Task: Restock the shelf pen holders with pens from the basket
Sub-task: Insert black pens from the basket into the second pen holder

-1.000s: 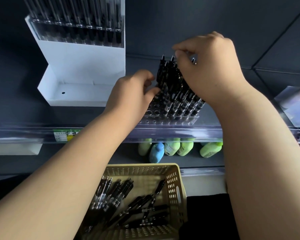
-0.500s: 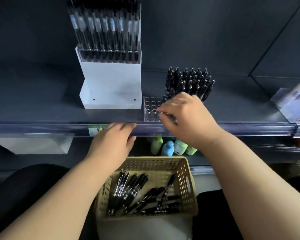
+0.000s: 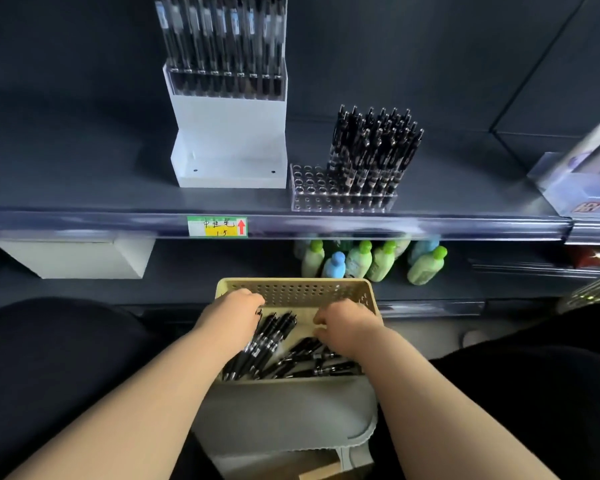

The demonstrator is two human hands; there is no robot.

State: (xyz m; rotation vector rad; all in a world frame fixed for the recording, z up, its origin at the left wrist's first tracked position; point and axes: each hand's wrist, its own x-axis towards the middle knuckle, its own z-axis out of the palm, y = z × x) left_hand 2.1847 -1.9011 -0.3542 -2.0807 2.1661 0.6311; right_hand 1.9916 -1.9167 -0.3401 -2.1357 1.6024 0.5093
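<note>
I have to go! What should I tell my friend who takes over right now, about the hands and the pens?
Left hand: in the basket, on the loose black pens; its grip is hidden.
Right hand: in the basket too, fingers curled; unclear whether it holds a pen.
Clear holder on the shelf: standing pens fill its right part; the empty holes are on its left.
White holder: pens stand in its top row.
Left to do: move the basket pens into the empty holes.

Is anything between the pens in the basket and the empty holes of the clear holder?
Nothing visible does. The pens lie in the basket; the empty holes of the clear holder are at its left end.
</note>
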